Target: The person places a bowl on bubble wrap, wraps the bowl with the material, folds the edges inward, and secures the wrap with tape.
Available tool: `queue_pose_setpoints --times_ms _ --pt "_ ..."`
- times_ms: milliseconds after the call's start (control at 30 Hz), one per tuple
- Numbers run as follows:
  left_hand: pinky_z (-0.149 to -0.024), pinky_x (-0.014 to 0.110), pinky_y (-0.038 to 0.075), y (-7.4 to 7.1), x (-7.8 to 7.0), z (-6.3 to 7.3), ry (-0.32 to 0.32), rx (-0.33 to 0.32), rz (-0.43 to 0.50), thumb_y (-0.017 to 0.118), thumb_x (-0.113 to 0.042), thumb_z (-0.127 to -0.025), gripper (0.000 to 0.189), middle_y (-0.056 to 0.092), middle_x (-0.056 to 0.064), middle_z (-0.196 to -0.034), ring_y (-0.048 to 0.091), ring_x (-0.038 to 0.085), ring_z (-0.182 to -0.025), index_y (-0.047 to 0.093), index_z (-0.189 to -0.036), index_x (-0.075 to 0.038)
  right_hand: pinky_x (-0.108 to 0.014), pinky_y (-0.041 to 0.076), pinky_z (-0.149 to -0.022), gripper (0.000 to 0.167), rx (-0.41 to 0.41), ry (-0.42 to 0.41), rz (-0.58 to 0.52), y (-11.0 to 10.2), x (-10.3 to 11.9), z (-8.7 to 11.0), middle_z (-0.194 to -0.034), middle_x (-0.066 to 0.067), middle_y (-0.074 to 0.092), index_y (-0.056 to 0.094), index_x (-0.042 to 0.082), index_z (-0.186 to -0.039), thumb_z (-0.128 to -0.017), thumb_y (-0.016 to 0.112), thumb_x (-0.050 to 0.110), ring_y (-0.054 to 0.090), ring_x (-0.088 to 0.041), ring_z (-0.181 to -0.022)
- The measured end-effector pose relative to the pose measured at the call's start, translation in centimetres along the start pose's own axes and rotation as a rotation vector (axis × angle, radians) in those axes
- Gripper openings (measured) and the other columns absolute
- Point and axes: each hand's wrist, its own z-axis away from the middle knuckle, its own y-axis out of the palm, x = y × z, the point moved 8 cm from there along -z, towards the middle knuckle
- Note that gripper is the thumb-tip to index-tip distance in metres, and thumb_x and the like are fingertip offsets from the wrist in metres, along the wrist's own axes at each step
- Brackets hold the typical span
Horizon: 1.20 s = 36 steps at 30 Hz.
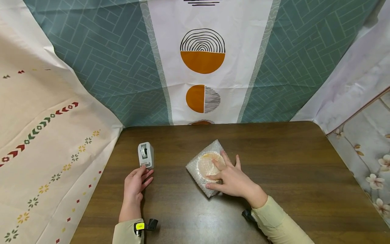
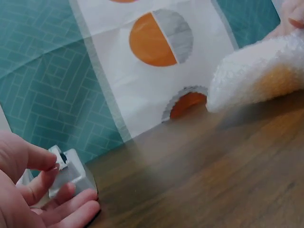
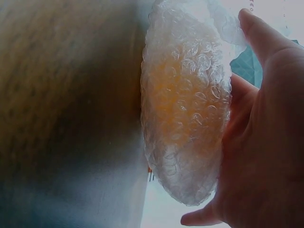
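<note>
A flat round item with a yellowish face, wrapped in bubble wrap (image 1: 199,169), lies on the table. Across its right side my right hand (image 1: 236,179) rests with fingers spread, holding it down. The right wrist view shows the wrapped bundle (image 3: 187,104) as a thick, clear packet with yellow showing through. To the left stands a small grey tape dispenser (image 1: 145,155) with a roll in it. At its front cutting edge, my left hand (image 1: 134,184) pinches the tape end between thumb and index finger. The other left fingers (image 2: 76,209) extend along the dispenser's side.
The brown wooden table (image 1: 274,152) runs back to a green and white patterned cloth (image 1: 201,78). A cream cloth (image 1: 61,152) hangs along the left edge, and a floral one (image 1: 368,169) on the right. Each wrist wears a black strap mount.
</note>
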Motion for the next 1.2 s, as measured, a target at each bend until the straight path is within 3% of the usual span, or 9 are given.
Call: queue_pose_setpoints --times_ms 100,200,333,500,633,967,1100,1200 --pt "-0.091 0.033 0.061 0.0 -0.3 0.1 0.007 0.003 0.001 0.06 -0.03 -0.112 0.042 0.069 0.006 -0.115 0.077 0.013 -0.104 0.058 -0.132 0.007 -0.092 0.004 -0.107 0.054 0.002 0.001 -0.007 0.0 0.0 -0.1 -0.166 -0.016 0.043 0.077 0.04 -0.132 -0.1 0.051 0.076 0.004 -0.051 -0.161" --pt "-0.095 0.031 0.059 -0.1 -0.4 0.2 0.008 0.018 0.01 0.059 -0.029 -0.112 0.046 0.066 0.008 -0.118 0.077 0.013 -0.105 0.055 -0.137 0.01 -0.092 0.005 -0.107 0.055 0.003 0.0 -0.007 0.0 0.1 -0.1 -0.166 -0.016 0.043 0.077 0.04 -0.132 -0.1 0.051 0.077 0.005 -0.052 -0.161" --pt "-0.097 0.03 0.057 -0.1 -0.7 0.2 0.007 0.047 0.045 0.056 -0.025 -0.113 0.043 0.069 0.006 -0.11 0.077 0.014 -0.103 0.055 -0.134 0.012 -0.092 0.005 -0.107 0.055 0.006 0.0 -0.008 0.0 0.1 -0.1 -0.166 -0.016 0.043 0.077 0.04 -0.132 -0.1 0.051 0.077 0.005 -0.052 -0.16" --pt "-0.105 0.034 0.055 0.3 -1.2 0.6 -0.005 0.115 0.131 0.053 -0.022 -0.114 0.03 0.072 0.005 -0.106 0.075 0.019 -0.109 0.061 -0.125 0.005 -0.092 0.004 -0.107 0.056 0.003 0.001 -0.011 -0.1 0.0 -0.1 -0.166 -0.016 0.043 0.077 0.04 -0.132 -0.1 0.051 0.077 0.004 -0.052 -0.161" --pt "-0.108 0.036 0.053 0.5 -1.4 0.8 -0.006 0.144 0.147 0.05 -0.021 -0.115 0.03 0.074 0.004 -0.107 0.074 0.021 -0.113 0.058 -0.129 0.004 -0.092 0.002 -0.108 0.056 0.009 0.006 -0.018 0.0 -0.1 -0.1 -0.167 -0.016 0.041 0.077 0.04 -0.132 -0.099 0.051 0.078 0.003 -0.051 -0.161" --pt "-0.106 0.034 0.054 0.6 -0.8 0.7 0.04 0.086 0.117 0.042 -0.012 -0.113 0.029 0.076 0.006 -0.109 0.074 0.021 -0.112 0.055 -0.128 0.009 -0.091 0.002 -0.108 0.055 0.024 0.012 -0.013 0.2 -0.2 0.0 -0.168 -0.015 0.04 0.075 0.041 -0.134 -0.1 0.051 0.077 0.0 -0.051 -0.161" --pt "-0.101 0.032 0.056 0.5 -0.6 0.6 0.037 0.025 0.131 0.047 -0.02 -0.112 0.024 0.077 0.005 -0.103 0.075 0.019 -0.106 0.056 -0.111 0.002 -0.091 0.002 -0.108 0.056 0.029 0.014 -0.02 0.1 -0.2 0.0 -0.168 -0.015 0.04 0.075 0.041 -0.134 -0.099 0.051 0.077 0.0 -0.05 -0.161" --pt "-0.098 0.029 0.058 0.4 -0.5 0.5 0.041 -0.013 0.109 0.054 -0.027 -0.113 0.03 0.077 0.003 -0.099 0.076 0.015 -0.101 0.058 -0.109 0.002 -0.091 0.002 -0.108 0.056 0.03 0.014 -0.022 0.2 -0.2 0.0 -0.168 -0.015 0.04 0.076 0.041 -0.134 -0.099 0.051 0.077 0.001 -0.051 -0.161"
